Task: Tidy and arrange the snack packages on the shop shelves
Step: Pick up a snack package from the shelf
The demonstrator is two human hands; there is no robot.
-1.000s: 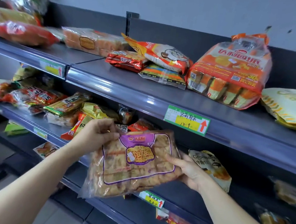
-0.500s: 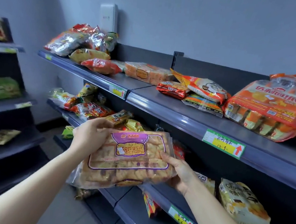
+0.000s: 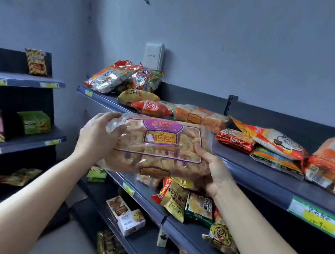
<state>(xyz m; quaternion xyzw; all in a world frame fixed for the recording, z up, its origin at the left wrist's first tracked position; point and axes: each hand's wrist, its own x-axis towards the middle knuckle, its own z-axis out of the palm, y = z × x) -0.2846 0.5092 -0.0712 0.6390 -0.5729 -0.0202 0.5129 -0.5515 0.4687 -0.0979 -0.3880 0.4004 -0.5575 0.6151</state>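
Both arms reach forward: the left hand (image 3: 97, 138) and right hand (image 3: 215, 171) clasp the ends of a clear purple-labelled pastry bag (image 3: 158, 146), held level in front of the dark grey top shelf (image 3: 261, 174).

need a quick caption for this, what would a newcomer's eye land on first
First the clear bag of pastries with its purple label, held at the centre by the left hand at its left end and the right hand at its lower right corner. Then the top shelf behind it, with a large orange bag at the right edge and a shiny foil heap at its far left end.
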